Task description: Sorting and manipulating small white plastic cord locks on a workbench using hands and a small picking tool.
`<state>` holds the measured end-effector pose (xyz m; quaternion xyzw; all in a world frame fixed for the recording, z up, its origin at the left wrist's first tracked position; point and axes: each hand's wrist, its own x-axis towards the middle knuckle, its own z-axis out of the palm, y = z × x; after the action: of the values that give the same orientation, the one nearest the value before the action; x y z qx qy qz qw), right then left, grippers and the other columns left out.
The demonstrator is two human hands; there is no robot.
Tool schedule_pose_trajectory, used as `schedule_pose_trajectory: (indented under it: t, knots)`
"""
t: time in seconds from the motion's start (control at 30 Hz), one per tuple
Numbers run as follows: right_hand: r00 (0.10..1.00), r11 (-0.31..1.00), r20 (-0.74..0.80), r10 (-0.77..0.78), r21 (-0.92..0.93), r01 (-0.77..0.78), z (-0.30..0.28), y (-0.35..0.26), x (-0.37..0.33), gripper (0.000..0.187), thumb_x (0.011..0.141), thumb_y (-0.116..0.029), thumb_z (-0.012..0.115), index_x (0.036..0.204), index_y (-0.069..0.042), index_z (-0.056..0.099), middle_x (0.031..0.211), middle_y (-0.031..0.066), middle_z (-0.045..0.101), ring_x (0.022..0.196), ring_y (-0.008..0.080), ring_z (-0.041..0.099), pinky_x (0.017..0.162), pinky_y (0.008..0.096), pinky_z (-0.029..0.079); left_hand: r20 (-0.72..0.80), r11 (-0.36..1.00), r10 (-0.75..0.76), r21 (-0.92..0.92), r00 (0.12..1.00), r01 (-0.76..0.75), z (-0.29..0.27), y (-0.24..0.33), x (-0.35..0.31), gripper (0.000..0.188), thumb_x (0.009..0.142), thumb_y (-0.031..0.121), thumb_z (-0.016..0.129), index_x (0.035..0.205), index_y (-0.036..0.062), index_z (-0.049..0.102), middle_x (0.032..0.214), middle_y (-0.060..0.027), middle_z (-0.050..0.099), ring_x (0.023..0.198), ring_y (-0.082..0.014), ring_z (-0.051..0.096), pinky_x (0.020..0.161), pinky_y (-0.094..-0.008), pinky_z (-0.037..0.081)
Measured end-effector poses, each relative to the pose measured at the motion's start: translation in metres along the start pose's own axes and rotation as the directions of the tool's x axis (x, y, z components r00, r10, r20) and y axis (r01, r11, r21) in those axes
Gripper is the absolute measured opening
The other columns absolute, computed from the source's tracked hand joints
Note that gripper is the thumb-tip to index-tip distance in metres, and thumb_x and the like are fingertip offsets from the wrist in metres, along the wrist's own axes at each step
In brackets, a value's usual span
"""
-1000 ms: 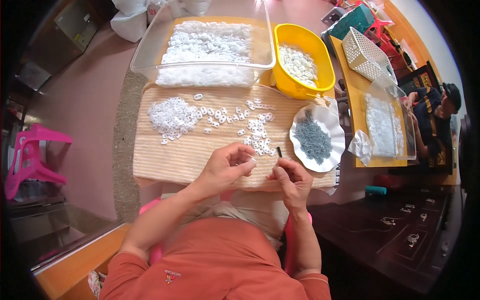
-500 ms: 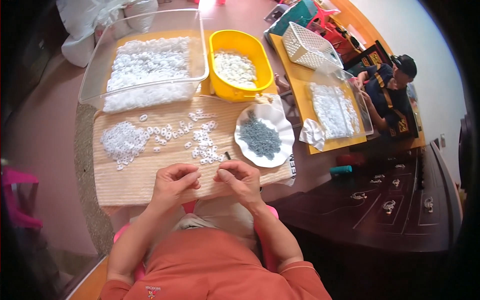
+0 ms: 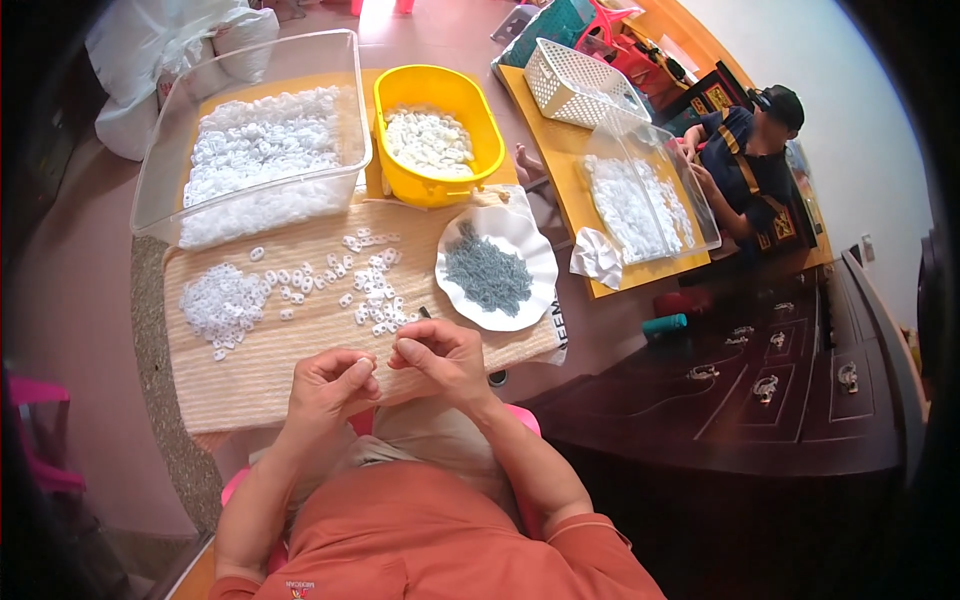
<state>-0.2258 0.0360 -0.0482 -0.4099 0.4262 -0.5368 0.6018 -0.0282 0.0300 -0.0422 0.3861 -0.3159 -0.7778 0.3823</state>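
Observation:
Just above the near edge of the cloth-covered table, my left hand is closed, thumb against fingers. My right hand is pinched too, its fingertips a small gap from the left ones. Whatever they hold is too small to make out. Beyond them lie loose white plastic pieces with two holes, and a small dark piece sits by my right fingers. A heap of the white pieces is at the left. To the right, a white wavy-rimmed dish holds many small grey parts.
At the back of the table stand a clear bin of white pieces and a yellow tub of cream pieces. Rightward, a person works at another table with a white basket. Dark wooden furniture fills the right.
The view has turned slightly, so the scene sits further left. My fingertips have come a little closer together; both hands stay pinched.

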Motion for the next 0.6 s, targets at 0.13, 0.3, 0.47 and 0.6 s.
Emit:
schedule_pose_trajectory:
  t: [0.13,0.3,0.47,0.6]
  knots:
    - [0.999,1.0,0.032,-0.003,-0.022,0.004,0.0,0.004,0.001,0.014,0.09,-0.004,0.063,0.102,0.003,0.064,0.087,0.0074,0.067,0.077,0.0134,0.066,0.071,0.0261,0.056,-0.039,0.998,-0.066,-0.014,0.997,0.066,0.0,0.0,-0.005,0.014,0.091,0.011,0.063,0.101,0.0011,0.063,0.084,-0.0051,0.064,0.074,-0.0114,0.062,0.066,-0.0265,0.056]
    - [0.999,0.995,-0.017,0.031,-0.096,-0.033,0.002,-0.001,-0.004,0.012,0.089,-0.001,0.061,0.101,0.003,0.064,0.086,0.0079,0.066,0.076,0.0158,0.066,0.072,0.029,0.056,-0.08,0.996,-0.048,-0.078,0.996,0.042,0.007,-0.001,-0.001,0.02,0.087,0.008,0.067,0.106,0.0012,0.063,0.083,-0.0057,0.065,0.073,-0.0112,0.062,0.067,-0.024,0.054]
    - [0.998,0.987,-0.05,0.048,-0.148,-0.055,0.004,0.0,-0.003,0.011,0.089,-0.001,0.061,0.099,0.005,0.064,0.085,0.0093,0.065,0.073,0.0161,0.065,0.07,0.0319,0.058,-0.088,0.988,-0.044,-0.151,0.995,0.03,0.002,-0.01,0.003,0.02,0.086,0.004,0.067,0.104,-0.0036,0.063,0.085,-0.0072,0.066,0.074,-0.0116,0.063,0.069,-0.0233,0.055]
    - [0.994,0.989,-0.066,0.083,-0.116,-0.091,0.009,0.003,-0.003,0.01,0.09,-0.001,0.061,0.098,0.005,0.063,0.085,0.0097,0.065,0.073,0.0156,0.065,0.069,0.0301,0.057,-0.083,0.974,-0.065,-0.222,0.994,0.045,0.0,-0.008,0.003,0.022,0.087,0.005,0.066,0.107,-0.0051,0.062,0.09,-0.0087,0.067,0.077,-0.0122,0.066,0.07,-0.0226,0.056]
